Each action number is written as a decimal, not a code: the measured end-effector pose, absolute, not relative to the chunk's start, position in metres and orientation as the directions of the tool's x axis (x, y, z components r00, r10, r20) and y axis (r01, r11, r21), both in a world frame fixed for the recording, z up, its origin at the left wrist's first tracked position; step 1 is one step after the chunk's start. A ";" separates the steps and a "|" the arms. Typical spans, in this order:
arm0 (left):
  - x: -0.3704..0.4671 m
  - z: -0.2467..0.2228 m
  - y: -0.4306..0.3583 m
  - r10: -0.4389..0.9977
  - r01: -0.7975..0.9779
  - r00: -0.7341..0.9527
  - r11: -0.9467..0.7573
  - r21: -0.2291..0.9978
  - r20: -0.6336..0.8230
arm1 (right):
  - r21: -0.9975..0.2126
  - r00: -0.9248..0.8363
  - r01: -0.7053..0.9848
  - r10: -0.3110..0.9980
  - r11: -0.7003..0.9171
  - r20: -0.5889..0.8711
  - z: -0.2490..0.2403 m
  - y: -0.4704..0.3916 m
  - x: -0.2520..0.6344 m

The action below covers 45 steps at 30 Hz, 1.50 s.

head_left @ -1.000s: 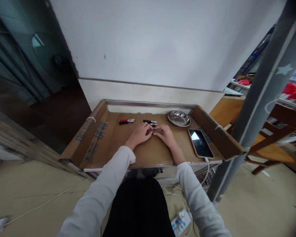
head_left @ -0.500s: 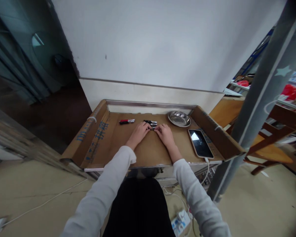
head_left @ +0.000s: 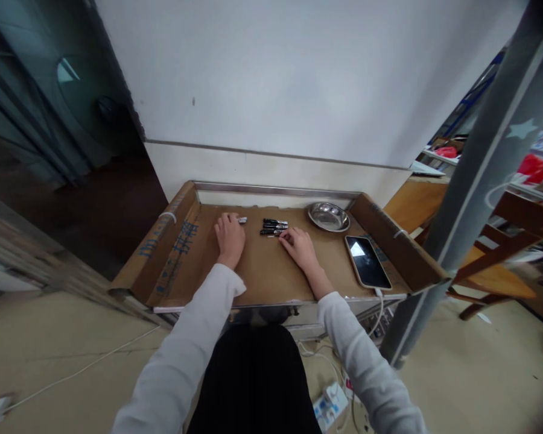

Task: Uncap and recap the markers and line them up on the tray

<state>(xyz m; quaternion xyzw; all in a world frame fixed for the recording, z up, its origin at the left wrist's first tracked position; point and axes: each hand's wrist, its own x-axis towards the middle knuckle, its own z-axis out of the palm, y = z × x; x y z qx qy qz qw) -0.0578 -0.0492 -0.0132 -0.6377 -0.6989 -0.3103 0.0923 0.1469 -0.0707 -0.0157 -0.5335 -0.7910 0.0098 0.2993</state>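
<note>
My left hand (head_left: 230,240) has its fingers curled down over the pens at the left, closed on them as far as I can see. Only the pale ends of those pens (head_left: 242,220) show past my fingers; the rest is hidden under the hand. Several black pens (head_left: 274,225) with clear, silvery ends lie side by side in the middle of the cardboard. My right hand (head_left: 299,247) rests at their right end, thumb and fingertips pinched on the tip of the nearest pen.
Cardboard with raised sides (head_left: 253,277) lines the tabletop. A round steel dish (head_left: 329,217) stands at the back right. In front of it lies a phone (head_left: 367,263) with a white cable (head_left: 381,310) hanging over the edge. A grey post (head_left: 473,181) rises at the right.
My left hand has left the middle pens and moved left onto the other pens, a red and a black one. My right hand has stayed nearly in place.
</note>
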 end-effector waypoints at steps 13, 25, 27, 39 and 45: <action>-0.055 -0.012 -0.068 0.845 0.820 0.204 -0.423 0.386 0.494 | -0.901 -0.016 0.202 0.921 0.384 0.389 -0.016 -0.069 0.125; -0.038 -0.003 -0.079 0.642 0.506 0.295 -0.733 0.454 0.708 | -0.859 -0.166 -0.505 0.986 -0.085 0.000 -0.007 -0.071 0.137; -0.038 -0.005 -0.078 0.648 0.467 0.329 -0.744 0.478 0.687 | -0.861 -0.197 -0.498 0.980 -0.109 -0.010 -0.008 -0.071 0.137; -0.039 -0.006 -0.074 0.715 0.404 0.011 -0.643 0.651 0.699 | -0.873 -0.259 -0.468 0.966 -0.139 -0.015 -0.009 -0.074 0.138; -0.044 -0.005 -0.072 0.696 0.461 -0.130 -0.588 0.664 0.706 | -0.890 -0.273 -0.436 0.962 -0.136 -0.014 -0.012 -0.072 0.143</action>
